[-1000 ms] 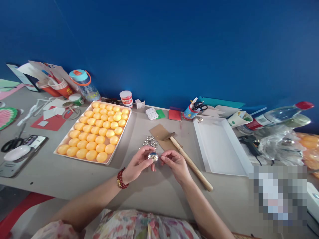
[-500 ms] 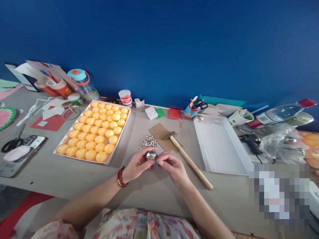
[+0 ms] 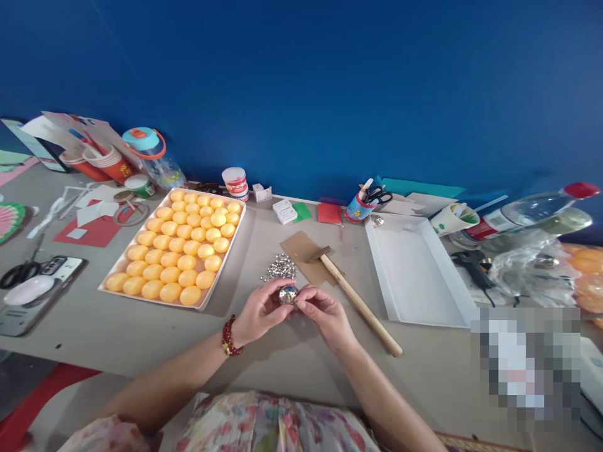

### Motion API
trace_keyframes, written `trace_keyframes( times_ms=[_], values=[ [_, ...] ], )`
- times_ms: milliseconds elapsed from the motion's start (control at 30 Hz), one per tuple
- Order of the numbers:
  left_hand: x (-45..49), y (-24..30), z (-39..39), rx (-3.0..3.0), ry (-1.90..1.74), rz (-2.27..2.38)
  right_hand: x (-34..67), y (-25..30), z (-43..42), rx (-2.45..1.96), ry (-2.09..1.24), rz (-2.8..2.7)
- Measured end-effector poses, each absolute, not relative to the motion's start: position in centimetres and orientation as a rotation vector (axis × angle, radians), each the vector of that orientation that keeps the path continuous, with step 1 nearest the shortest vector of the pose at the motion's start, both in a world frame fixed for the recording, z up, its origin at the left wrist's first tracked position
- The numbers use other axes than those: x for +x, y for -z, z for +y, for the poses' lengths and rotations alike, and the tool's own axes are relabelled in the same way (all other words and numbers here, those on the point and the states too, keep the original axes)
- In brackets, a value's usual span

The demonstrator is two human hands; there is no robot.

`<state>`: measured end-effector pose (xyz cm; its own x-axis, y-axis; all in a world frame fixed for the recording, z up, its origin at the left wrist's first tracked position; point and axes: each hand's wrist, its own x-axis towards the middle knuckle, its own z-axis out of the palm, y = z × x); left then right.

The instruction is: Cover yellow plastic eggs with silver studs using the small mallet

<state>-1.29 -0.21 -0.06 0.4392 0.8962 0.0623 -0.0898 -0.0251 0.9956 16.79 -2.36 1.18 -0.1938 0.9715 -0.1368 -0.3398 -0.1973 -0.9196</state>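
My left hand (image 3: 259,312) cups a shiny silver ball (image 3: 287,294); my right hand (image 3: 325,314) pinches at its right side, near the pile of silver studs (image 3: 281,267).

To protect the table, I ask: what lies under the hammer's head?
A brown cardboard piece lies under the hammer head; the handle extends onto the grey table. Whatever is beneath the cardboard is covered.

Two hands, the left hand (image 3: 261,311) and the right hand (image 3: 325,314), together hold one silver ball (image 3: 287,294). There are two white trays: one tray (image 3: 151,300) carries roughly forty orange balls (image 3: 179,245), and the other tray (image 3: 414,276) is bare. There is one hammer (image 3: 358,304) and one heap of studs (image 3: 281,267), too many to count. Two pairs of scissors show, one pair (image 3: 19,274) at the left and one pair (image 3: 379,197) in a cup, as does one bottle (image 3: 532,216).
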Motion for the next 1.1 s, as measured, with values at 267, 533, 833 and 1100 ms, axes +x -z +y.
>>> trace_keyframes(
  times_ms=[267, 533, 833, 1100],
  values=[
    [-1.15, -0.37, -0.27, 1.298, -0.917, 0.795, 16.84, -1.71, -2.49, -1.137, -1.576, -0.994],
    [-1.29, -0.18, -0.17, 1.372, -0.920, 0.812, 16.84, -1.83, -2.41, -1.064, -1.622, -0.986],
    [-1.41, -0.30, -0.10, 1.439, -0.910, 0.861, 16.90, -1.70, -2.42, -1.100, -1.624, -0.983],
    [-1.36, -0.38, -0.09, 1.443, -0.905, 0.861, 16.94, -1.73, -2.35, -1.087, -1.642, -0.970]
  ],
)
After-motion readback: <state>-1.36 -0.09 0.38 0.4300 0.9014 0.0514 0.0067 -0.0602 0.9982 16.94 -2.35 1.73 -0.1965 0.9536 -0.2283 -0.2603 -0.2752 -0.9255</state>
